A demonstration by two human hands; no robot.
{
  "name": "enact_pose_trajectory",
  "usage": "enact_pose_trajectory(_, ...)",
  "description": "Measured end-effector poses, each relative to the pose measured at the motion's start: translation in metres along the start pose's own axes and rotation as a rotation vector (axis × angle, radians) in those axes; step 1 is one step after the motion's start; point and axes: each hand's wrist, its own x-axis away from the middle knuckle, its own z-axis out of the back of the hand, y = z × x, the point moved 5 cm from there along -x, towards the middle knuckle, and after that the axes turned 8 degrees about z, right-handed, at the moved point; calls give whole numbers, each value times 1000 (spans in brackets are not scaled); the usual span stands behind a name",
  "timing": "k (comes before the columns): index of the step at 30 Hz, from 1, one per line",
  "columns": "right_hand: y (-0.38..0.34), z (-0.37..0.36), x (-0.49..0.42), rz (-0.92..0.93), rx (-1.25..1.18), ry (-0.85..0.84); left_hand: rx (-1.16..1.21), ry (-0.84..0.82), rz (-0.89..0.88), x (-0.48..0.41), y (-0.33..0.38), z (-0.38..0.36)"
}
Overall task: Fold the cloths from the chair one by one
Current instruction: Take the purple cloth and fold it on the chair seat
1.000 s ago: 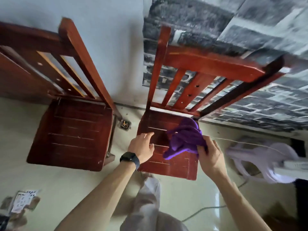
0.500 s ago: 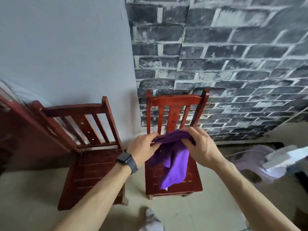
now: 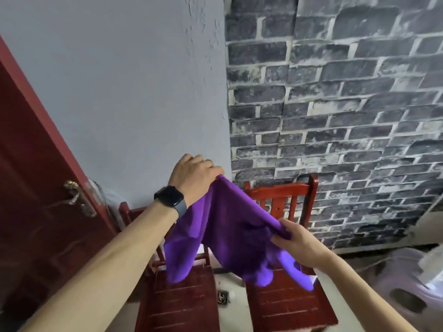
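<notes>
A purple cloth [image 3: 230, 238] hangs spread in the air between my two hands, above two red wooden chairs. My left hand [image 3: 194, 176], with a black watch on the wrist, pinches one upper corner, raised high. My right hand [image 3: 296, 243] grips the other upper edge, lower and to the right. The cloth's bottom drapes loosely over the gap between the left chair [image 3: 182, 300] and the right chair [image 3: 290, 305]. No other cloth shows on either seat.
A dark red door [image 3: 36, 200] with a metal handle stands at the left. A grey plastered wall and a brick-pattern wall lie behind the chairs. A pale fan [image 3: 412, 281] sits low at the right. A small fitting [image 3: 221, 297] lies on the floor between the chairs.
Both hands have lifted the purple cloth off the right chair and pulled apart, my left hand rising higher, so the cloth now hangs spread. The view has tilted up.
</notes>
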Motion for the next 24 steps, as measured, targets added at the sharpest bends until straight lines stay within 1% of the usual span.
enact_pose_trajectory(2,-29,-17,-2,17,-283,10,-48,19,226,-2,-27,3)
enact_pose_trajectory(4,-51,-33,-7,-57,-548,34,36,4,494,10,-46,-7)
enact_pose_trajectory(5,-58,-43,-10,-107,-645,30,150,-68,590,25,-47,-24)
enact_pose_trajectory(8,-66,-72,-20,-226,-830,-4,596,-423,791,106,-27,-103)
enact_pose_trajectory(9,-66,-83,-21,-261,-890,-3,769,-516,879,139,-19,-128)
enact_pose_trajectory(11,-59,-106,-21,-327,-992,5,1051,-689,1121,205,-4,-172)
enact_pose_trajectory(12,-55,-116,-18,-352,-1026,5,1188,-795,1234,234,7,-190)
enact_pose_trajectory(14,-48,-135,-12,-377,-1089,-10,1483,-1023,1383,277,37,-212)
enact_pose_trajectory(16,-41,-147,-4,-402,-1141,-29,1732,-1136,1521,305,61,-222)
enact_pose_trajectory(17,-37,-151,1,-420,-1160,-29,1816,-1174,1556,314,70,-224)
enact_pose_trajectory(19,-25,-153,8,-455,-1189,-10,1953,-1241,1508,324,79,-224)
enact_pose_trajectory(20,-19,-153,13,-483,-1196,1,1965,-1244,1475,325,79,-224)
enact_pose_trajectory(21,-13,-151,18,-514,-1195,4,1921,-1223,1453,324,74,-226)
enact_pose_trajectory(22,-6,-150,22,-547,-1183,2,1821,-1171,1445,322,65,-229)
enact_pose_trajectory(24,10,-145,32,-604,-1125,19,1674,-1011,1445,314,42,-233)
